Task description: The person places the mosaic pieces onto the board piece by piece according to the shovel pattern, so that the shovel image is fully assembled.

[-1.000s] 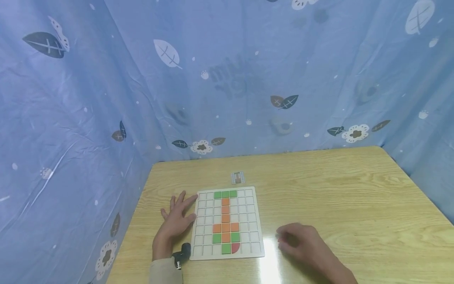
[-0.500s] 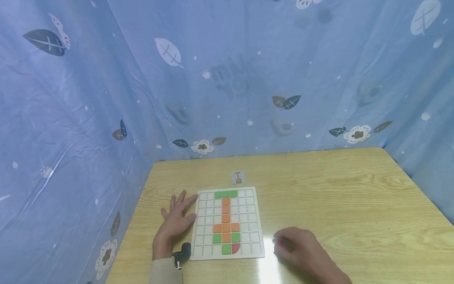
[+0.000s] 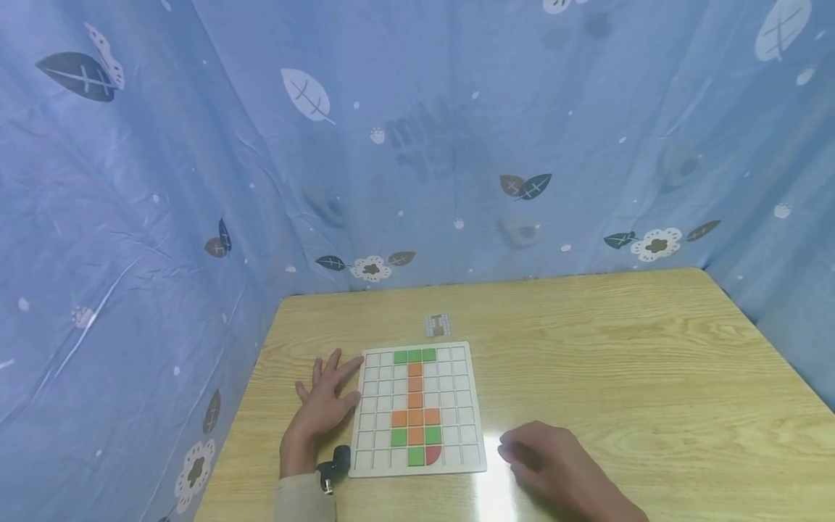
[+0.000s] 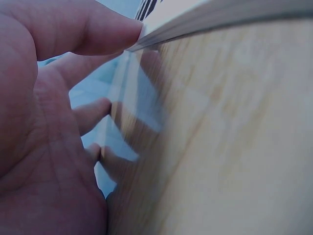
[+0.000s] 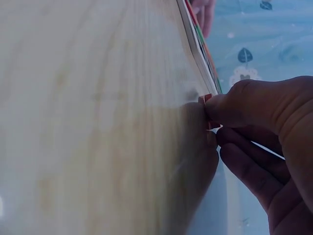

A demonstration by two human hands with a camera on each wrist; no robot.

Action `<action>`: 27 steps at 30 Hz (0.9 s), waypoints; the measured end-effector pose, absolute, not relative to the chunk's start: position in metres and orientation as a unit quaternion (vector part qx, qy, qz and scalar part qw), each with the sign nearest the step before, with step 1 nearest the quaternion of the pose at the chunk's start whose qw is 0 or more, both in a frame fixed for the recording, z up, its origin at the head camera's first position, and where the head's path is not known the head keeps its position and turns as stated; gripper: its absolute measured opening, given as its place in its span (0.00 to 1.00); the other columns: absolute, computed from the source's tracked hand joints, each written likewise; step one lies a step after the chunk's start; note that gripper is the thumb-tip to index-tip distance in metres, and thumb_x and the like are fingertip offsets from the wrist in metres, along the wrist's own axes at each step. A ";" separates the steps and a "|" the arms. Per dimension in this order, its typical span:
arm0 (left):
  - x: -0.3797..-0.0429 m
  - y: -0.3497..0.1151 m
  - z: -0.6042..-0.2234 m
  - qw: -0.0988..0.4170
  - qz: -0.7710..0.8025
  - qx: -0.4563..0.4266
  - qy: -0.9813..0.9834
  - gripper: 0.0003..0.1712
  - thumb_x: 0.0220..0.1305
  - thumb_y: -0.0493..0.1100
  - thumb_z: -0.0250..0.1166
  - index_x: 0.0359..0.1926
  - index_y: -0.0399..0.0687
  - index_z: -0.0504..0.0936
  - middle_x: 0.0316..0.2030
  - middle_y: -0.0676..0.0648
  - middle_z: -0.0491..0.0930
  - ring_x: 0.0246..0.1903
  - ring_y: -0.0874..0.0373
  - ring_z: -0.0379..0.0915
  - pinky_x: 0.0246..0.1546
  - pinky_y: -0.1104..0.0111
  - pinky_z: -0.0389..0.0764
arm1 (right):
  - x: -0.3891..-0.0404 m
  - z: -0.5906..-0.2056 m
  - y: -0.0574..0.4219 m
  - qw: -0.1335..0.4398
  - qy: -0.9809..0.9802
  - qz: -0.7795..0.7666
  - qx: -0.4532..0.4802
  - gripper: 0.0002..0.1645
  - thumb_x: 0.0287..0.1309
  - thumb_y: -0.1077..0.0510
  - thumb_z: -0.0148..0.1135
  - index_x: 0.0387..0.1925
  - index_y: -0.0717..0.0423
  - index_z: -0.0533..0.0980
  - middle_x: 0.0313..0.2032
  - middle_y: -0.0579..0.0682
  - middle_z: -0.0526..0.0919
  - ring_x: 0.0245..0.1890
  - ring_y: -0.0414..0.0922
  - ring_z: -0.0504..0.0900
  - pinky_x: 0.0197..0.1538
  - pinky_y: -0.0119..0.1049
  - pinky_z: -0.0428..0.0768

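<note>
A white grid board [image 3: 459, 395] lies on the table with flat coloured tiles in its cells. Orange tiles [image 3: 415, 417] form a column with a short crossbar, and green tiles [image 3: 414, 356] sit at its top and lower sides. In the bottom row, a red tile with one rounded corner [image 3: 433, 455] lies beside a green one. My left hand [image 3: 324, 404] rests at the board's left edge, fingers spread, thumb and index fingertip touching the rim. Right of the board, my right hand [image 3: 548, 464] pinches a small red tile [image 5: 209, 102] close over the table; the fingers mostly hide it.
A small pattern card [image 3: 438, 325] lies on the wooden table [image 3: 620, 348] behind the board. Blue curtains [image 3: 457, 145] with leaves and flowers hang along the back and sides. A black wrist camera [image 3: 338, 464] is strapped to my left wrist, near the board's lower left corner.
My right hand has shifted slightly left, closer to the board, its fingers still together. The left hand, the board and its tiles have stayed in place.
</note>
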State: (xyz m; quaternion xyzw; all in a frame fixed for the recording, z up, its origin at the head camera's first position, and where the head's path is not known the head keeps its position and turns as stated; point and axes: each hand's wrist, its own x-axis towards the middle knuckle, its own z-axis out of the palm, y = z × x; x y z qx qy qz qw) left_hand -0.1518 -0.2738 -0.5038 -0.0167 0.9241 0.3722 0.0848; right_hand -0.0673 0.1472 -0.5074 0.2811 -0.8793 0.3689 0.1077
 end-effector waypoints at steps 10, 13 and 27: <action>-0.153 -0.277 -0.506 0.080 0.367 -0.005 0.927 0.39 0.71 0.41 0.65 0.81 0.60 0.72 0.89 0.36 0.43 0.87 0.28 0.19 0.72 0.22 0.11 | -0.070 -0.507 0.151 0.099 -0.865 0.372 0.320 0.18 0.60 0.65 0.79 0.43 0.38 0.85 0.35 0.27 0.83 0.35 0.25 0.77 0.45 0.15 0.77; -0.153 -0.276 -0.506 0.083 0.363 -0.005 0.928 0.39 0.72 0.41 0.65 0.82 0.61 0.72 0.89 0.36 0.43 0.87 0.29 0.19 0.72 0.22 0.11 | -0.072 -0.505 0.151 0.088 -0.867 0.366 0.325 0.16 0.61 0.65 0.79 0.41 0.39 0.85 0.33 0.28 0.83 0.34 0.25 0.76 0.43 0.18 0.79; -0.153 -0.276 -0.508 0.084 0.368 -0.011 0.926 0.38 0.72 0.41 0.65 0.81 0.62 0.72 0.89 0.38 0.43 0.87 0.31 0.18 0.72 0.24 0.09 | -0.090 -0.494 0.139 0.127 -0.806 0.442 0.374 0.24 0.53 0.72 0.79 0.46 0.44 0.89 0.40 0.36 0.93 0.40 0.35 0.90 0.53 0.20 0.84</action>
